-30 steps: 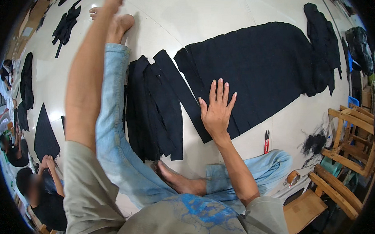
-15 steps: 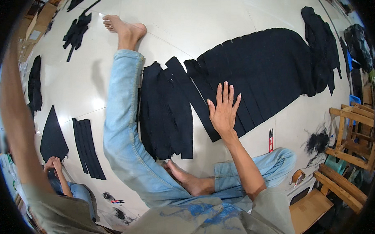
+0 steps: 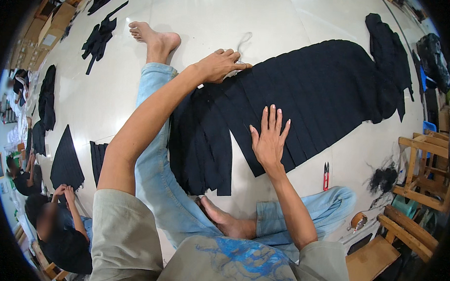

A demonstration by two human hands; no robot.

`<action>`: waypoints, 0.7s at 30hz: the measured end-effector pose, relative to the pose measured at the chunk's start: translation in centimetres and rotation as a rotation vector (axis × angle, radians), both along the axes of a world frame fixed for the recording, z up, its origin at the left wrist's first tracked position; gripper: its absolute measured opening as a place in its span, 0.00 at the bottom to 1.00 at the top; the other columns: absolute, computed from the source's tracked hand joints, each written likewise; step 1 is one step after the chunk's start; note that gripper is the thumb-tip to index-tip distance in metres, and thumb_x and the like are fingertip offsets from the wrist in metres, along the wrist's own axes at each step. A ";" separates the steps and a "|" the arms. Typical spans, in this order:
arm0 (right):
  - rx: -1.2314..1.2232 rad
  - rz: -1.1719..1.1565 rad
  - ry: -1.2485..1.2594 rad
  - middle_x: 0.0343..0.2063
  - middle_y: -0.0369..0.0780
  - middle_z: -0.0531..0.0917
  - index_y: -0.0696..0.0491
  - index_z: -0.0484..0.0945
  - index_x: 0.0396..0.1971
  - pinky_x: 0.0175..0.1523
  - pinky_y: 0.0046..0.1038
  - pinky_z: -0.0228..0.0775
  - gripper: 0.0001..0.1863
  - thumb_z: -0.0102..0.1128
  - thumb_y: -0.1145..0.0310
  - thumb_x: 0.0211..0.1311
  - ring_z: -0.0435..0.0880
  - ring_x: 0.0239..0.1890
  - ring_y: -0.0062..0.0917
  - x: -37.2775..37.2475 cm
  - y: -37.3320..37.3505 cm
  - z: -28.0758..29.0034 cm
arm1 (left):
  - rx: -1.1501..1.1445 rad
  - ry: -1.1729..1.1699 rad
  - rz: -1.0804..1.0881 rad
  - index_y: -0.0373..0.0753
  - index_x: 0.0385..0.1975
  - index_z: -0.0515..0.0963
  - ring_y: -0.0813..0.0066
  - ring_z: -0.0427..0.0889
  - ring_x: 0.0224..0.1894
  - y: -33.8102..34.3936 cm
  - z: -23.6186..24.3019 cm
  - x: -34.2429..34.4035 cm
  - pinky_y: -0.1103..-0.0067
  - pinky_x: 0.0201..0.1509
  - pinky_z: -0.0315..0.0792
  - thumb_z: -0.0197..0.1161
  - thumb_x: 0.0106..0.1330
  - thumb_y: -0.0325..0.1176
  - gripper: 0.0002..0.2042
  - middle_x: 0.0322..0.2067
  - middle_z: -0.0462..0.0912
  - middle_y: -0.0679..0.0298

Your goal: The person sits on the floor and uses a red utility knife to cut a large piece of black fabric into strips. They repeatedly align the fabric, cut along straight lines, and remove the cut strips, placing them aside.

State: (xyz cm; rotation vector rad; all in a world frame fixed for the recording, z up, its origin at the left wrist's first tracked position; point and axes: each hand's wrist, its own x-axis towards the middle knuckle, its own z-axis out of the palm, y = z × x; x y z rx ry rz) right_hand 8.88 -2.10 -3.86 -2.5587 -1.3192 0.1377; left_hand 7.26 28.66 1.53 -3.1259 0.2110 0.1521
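The right hand (image 3: 270, 142) presses flat, spread wide, on the long black banded fabric (image 3: 325, 94) across the pale glossy floor (image 3: 308, 17); the left hand (image 3: 220, 66), grip unclear, is at its far edge.

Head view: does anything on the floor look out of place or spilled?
Yes: a loose dark tangle, seemingly thread, lies on the floor between the red-handled snips and the wooden furniture. It looks like stray litter beside the spread-out black cloth. No liquid spill shows.
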 end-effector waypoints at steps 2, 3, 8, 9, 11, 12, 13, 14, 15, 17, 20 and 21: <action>0.014 0.004 -0.004 0.76 0.47 0.53 0.57 0.56 0.74 0.77 0.57 0.32 0.36 0.47 0.51 0.75 0.47 0.79 0.43 0.0 -0.1 0.1 | -0.003 -0.054 -0.040 0.49 0.61 0.73 0.59 0.78 0.52 0.6 -1.1 0.0 0.64 0.61 0.73 0.66 0.58 0.25 0.28 0.45 0.77 0.59; 0.022 0.006 -0.005 0.76 0.47 0.53 0.57 0.56 0.74 0.77 0.58 0.32 0.37 0.47 0.51 0.75 0.47 0.78 0.43 0.0 -0.1 0.1 | -0.004 -0.081 -0.059 0.48 0.57 0.76 0.59 0.78 0.52 1.1 -1.6 0.0 0.65 0.60 0.73 0.65 0.60 0.26 0.23 0.44 0.77 0.59; 0.041 0.004 -0.003 0.76 0.48 0.54 0.58 0.57 0.74 0.77 0.58 0.33 0.36 0.49 0.51 0.74 0.49 0.78 0.44 0.1 -0.1 0.0 | -0.214 0.067 -0.020 0.41 0.42 0.80 0.59 0.77 0.51 2.6 -1.5 0.3 0.66 0.56 0.73 0.59 0.69 0.37 0.09 0.40 0.78 0.59; 0.046 0.004 -0.006 0.75 0.48 0.55 0.58 0.58 0.73 0.77 0.58 0.33 0.36 0.49 0.52 0.74 0.49 0.78 0.44 0.1 -0.1 0.0 | -0.341 0.157 0.060 0.40 0.42 0.81 0.61 0.77 0.50 2.8 -1.3 0.4 0.66 0.56 0.72 0.59 0.70 0.38 0.10 0.40 0.77 0.60; 0.040 0.001 -0.014 0.75 0.48 0.55 0.58 0.58 0.73 0.77 0.58 0.34 0.36 0.49 0.52 0.73 0.50 0.78 0.44 0.2 0.0 0.1 | -0.835 0.302 0.238 0.40 0.40 0.82 0.67 0.76 0.45 2.9 -1.1 -0.2 0.68 0.54 0.68 0.56 0.74 0.44 0.14 0.37 0.77 0.64; 0.036 0.000 -0.017 0.75 0.49 0.55 0.58 0.59 0.73 0.77 0.58 0.34 0.36 0.49 0.52 0.73 0.50 0.78 0.45 0.2 0.0 0.1 | -1.024 0.336 0.365 0.41 0.40 0.82 0.69 0.76 0.44 2.9 -1.0 -0.3 0.69 0.53 0.68 0.57 0.74 0.45 0.14 0.36 0.77 0.66; 0.046 0.001 -0.022 0.75 0.49 0.55 0.59 0.59 0.73 0.77 0.58 0.35 0.36 0.49 0.52 0.73 0.50 0.78 0.45 0.2 0.0 0.1 | -1.211 0.365 0.495 0.42 0.41 0.82 0.71 0.76 0.43 2.5 0.1 -0.4 0.69 0.52 0.68 0.57 0.74 0.46 0.14 0.34 0.77 0.67; 0.055 0.002 -0.027 0.75 0.49 0.55 0.59 0.59 0.73 0.77 0.58 0.35 0.36 0.49 0.52 0.73 0.50 0.78 0.45 0.2 0.0 -0.1 | -1.397 0.393 0.628 0.43 0.41 0.82 0.73 0.76 0.42 2.2 0.8 -0.3 0.69 0.51 0.67 0.57 0.74 0.47 0.14 0.33 0.78 0.68; 0.064 0.002 -0.032 0.75 0.49 0.55 0.59 0.59 0.73 0.77 0.58 0.35 0.36 0.50 0.52 0.73 0.51 0.77 0.45 0.2 0.0 -0.2 | -1.539 0.300 0.619 0.45 0.35 0.80 0.80 0.74 0.38 1.9 0.2 -0.4 0.76 0.43 0.67 0.57 0.75 0.46 0.13 0.30 0.78 0.70; 0.072 0.008 -0.028 0.75 0.49 0.55 0.59 0.59 0.73 0.76 0.58 0.35 0.36 0.50 0.52 0.73 0.51 0.77 0.45 0.2 0.1 -0.1 | -1.760 0.193 0.592 0.45 0.32 0.79 0.84 0.72 0.35 1.1 -1.0 -0.4 0.81 0.40 0.65 0.56 0.75 0.46 0.14 0.31 0.77 0.70; 0.080 0.015 -0.016 0.75 0.49 0.56 0.59 0.60 0.72 0.76 0.59 0.35 0.36 0.50 0.52 0.73 0.52 0.77 0.45 0.2 0.1 -0.1 | -1.922 0.012 0.638 0.45 0.30 0.75 0.86 0.65 0.31 0.4 -2.5 0.5 0.86 0.36 0.61 0.57 0.74 0.43 0.12 0.32 0.76 0.70; 0.082 0.017 -0.012 0.75 0.49 0.56 0.59 0.60 0.72 0.76 0.59 0.35 0.36 0.51 0.52 0.73 0.52 0.77 0.45 0.3 0.1 -0.1 | -1.935 -0.037 0.672 0.44 0.32 0.75 0.85 0.64 0.30 1.0 -2.7 0.9 0.86 0.36 0.60 0.57 0.74 0.42 0.11 0.32 0.76 0.70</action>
